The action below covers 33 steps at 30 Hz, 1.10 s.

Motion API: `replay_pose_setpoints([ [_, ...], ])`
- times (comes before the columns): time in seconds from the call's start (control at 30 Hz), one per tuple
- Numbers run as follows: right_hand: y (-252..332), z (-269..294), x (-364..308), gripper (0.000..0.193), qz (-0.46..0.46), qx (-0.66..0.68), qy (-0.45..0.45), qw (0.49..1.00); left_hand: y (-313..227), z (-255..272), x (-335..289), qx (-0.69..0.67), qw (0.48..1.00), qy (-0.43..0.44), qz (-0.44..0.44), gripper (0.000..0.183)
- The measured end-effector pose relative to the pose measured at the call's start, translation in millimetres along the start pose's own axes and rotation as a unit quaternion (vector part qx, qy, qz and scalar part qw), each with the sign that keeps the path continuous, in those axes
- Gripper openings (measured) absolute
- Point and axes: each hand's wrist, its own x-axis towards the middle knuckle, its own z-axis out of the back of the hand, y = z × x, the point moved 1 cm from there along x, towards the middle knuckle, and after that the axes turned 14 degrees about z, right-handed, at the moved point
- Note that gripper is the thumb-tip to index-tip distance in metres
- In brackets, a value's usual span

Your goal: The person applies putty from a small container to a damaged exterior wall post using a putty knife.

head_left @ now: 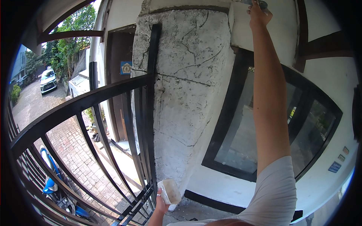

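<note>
My left hand [161, 204] is low at the centre, its fingers wrapped round the side of a small whitish plastic tub [171, 191]. The tub's mouth faces me, and pale residue coats its inside. High at the upper right, my right arm is stretched far up. My right hand [259, 15] is closed round a hand tool with a dark grey handle [261, 3]; its working end is mostly cut off by the top edge. That tool is close to the upper white wall [243, 28]. Left of my raised arm stands a rough white wall section [192, 49] with several cracks and pits.
A black metal railing [83, 98] runs along my left, with its post against the cracked wall. A black-framed window [241, 124] is behind my right arm. Beyond the railing are a paved lane, a blue motorcycle [51, 184], a white car [48, 80] and a dark door [117, 90].
</note>
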Motion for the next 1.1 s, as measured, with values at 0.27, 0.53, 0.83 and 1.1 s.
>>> replay_pose_setpoints([
  [0.27, 25.2, 81.2, 2.4, 0.015, -0.064, -0.013, -0.079, 0.995, 0.2, -2.8, -3.4, 0.004, 1.000, 0.007, 0.012, 0.068],
  [0.53, 50.1, 15.5, -15.4, 0.016, -0.045, 0.141, 0.006, 0.989, 15.1, -1.5, -5.6, 0.006, 1.000, 0.022, 0.021, 0.069],
  [0.83, 2.5, -11.5, -13.5, 0.025, -0.038, 0.062, 0.015, 0.997, 15.6, 4.6, -12.9, -0.013, 1.000, 0.006, -0.010, 0.073],
  [1.1, 43.0, 50.2, 0.8, 0.016, -0.048, 0.099, -0.062, 0.992, 25.9, 20.7, -15.9, -0.021, 1.000, -0.002, -0.015, 0.073],
])
